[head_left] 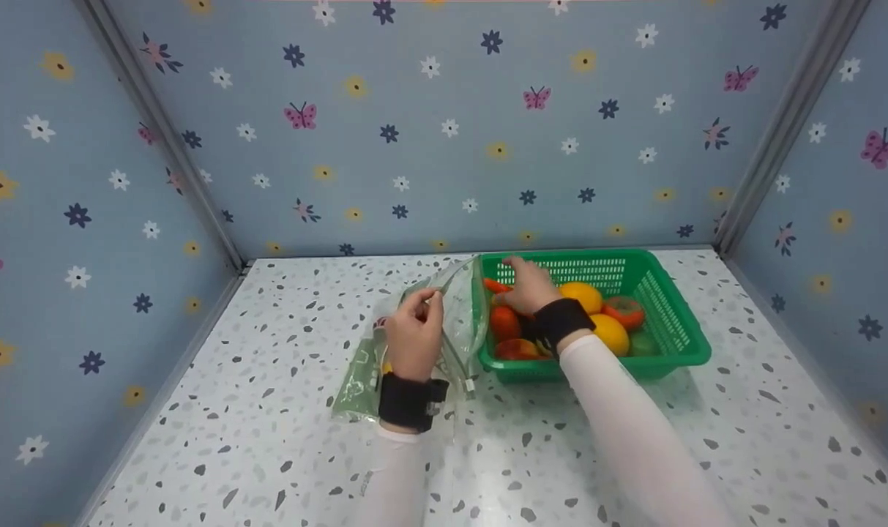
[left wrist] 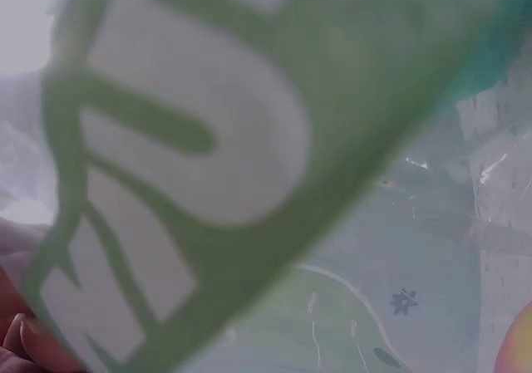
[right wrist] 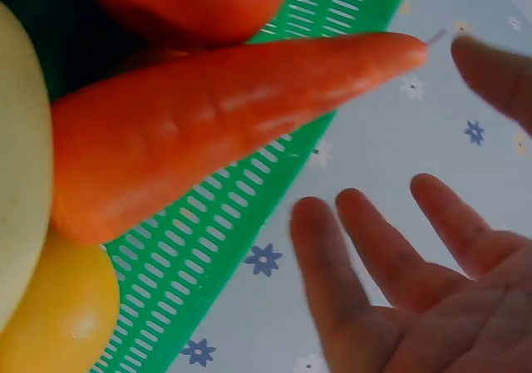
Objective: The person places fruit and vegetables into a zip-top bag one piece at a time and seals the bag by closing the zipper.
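Observation:
My left hand point(head_left: 414, 340) pinches the edge of a clear zip bag point(head_left: 467, 304) with green print, which lies beside the basket with its mouth towards it. Close up, the bag's green and white print point(left wrist: 249, 198) fills much of the left wrist view. Something yellow shows inside the bag, mostly hidden by my hand. Over the left part of the green basket point(head_left: 689, 359), my right hand point(head_left: 529, 289) has its fingers spread and holds nothing. Near those fingertips in the right wrist view is the tip of an orange carrot point(right wrist: 224, 120).
The basket also holds yellow round fruits point(head_left: 610, 335), a red tomato-like piece point(head_left: 504, 323), a red-yellow fruit point(head_left: 517, 350) and a curved orange-red piece point(head_left: 625, 315). A speckled white tabletop point(head_left: 268, 410) is bounded by a flowered back wall point(head_left: 429, 146) and side walls.

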Motion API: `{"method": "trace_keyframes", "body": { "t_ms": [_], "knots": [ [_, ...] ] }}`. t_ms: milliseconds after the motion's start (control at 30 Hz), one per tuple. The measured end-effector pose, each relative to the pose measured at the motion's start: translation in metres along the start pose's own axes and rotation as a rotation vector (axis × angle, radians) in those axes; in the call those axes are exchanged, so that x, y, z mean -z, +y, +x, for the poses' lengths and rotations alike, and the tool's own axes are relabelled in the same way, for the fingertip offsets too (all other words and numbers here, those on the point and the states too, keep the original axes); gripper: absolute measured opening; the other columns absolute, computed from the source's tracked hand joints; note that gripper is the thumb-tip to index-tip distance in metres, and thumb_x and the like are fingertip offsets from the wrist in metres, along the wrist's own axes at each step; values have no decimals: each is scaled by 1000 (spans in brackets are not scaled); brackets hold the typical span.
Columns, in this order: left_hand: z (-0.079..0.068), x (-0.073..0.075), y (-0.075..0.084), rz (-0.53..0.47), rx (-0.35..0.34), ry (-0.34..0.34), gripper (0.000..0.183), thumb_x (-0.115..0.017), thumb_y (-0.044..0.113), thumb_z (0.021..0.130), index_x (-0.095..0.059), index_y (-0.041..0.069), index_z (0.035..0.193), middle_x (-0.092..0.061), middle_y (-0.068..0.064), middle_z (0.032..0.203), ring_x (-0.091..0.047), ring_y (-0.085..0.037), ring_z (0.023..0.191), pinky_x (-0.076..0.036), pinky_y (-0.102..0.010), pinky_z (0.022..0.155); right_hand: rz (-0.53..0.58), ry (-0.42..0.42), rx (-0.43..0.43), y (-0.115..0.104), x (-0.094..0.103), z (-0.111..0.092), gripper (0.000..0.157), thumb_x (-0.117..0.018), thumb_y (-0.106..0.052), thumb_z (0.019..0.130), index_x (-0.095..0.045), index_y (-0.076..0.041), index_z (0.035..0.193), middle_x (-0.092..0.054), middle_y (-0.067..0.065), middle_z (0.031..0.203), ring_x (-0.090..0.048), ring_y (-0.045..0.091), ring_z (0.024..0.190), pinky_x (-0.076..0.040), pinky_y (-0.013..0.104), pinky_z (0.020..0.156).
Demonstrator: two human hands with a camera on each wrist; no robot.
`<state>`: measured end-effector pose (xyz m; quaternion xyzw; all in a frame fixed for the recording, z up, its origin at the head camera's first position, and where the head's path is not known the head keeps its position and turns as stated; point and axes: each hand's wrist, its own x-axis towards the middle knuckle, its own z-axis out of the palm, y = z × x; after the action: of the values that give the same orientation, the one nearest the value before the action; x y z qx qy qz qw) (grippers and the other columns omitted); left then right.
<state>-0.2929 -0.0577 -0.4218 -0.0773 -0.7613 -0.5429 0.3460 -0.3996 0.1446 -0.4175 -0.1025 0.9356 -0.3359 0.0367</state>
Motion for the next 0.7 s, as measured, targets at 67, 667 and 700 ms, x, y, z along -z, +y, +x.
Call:
{"method": "trace_keyframes", "body": {
  "t_ms": [67, 667, 700],
  "knots": [
    [0, 0, 0, 2, -6, 1, 15, -66, 9, 99, -76, -2, 102, -48, 1, 57, -35, -1, 49, -30, -21, 51, -25, -34, 0, 2, -4, 1, 69, -71, -22, 97, -39, -7, 156, -45, 21, 158, -43, 42, 143, -37, 56, 118],
    [-1, 0, -2, 15, 1, 2, 16, -65, 9, 99, -76, -2, 103, -47, 1, 57, -34, -1, 49, -30, -22, 53, -2, -14, -56, 15, -16, 3, 40, -67, -17, 100, -59, -7, 138, -65, 17, 132, -59, 33, 113, -48, 48, 109],
    [-1, 0, -2, 15, 3, 2, 16, -65, 9, 99, -76, -2, 104, -47, 2, 58, -34, -1, 50, -30, -22, 53, -5, -10, -51, 15, -15, 3, 40, -66, -17, 101, -58, -7, 139, -65, 17, 133, -59, 33, 113, -48, 48, 109]
  ]
}}
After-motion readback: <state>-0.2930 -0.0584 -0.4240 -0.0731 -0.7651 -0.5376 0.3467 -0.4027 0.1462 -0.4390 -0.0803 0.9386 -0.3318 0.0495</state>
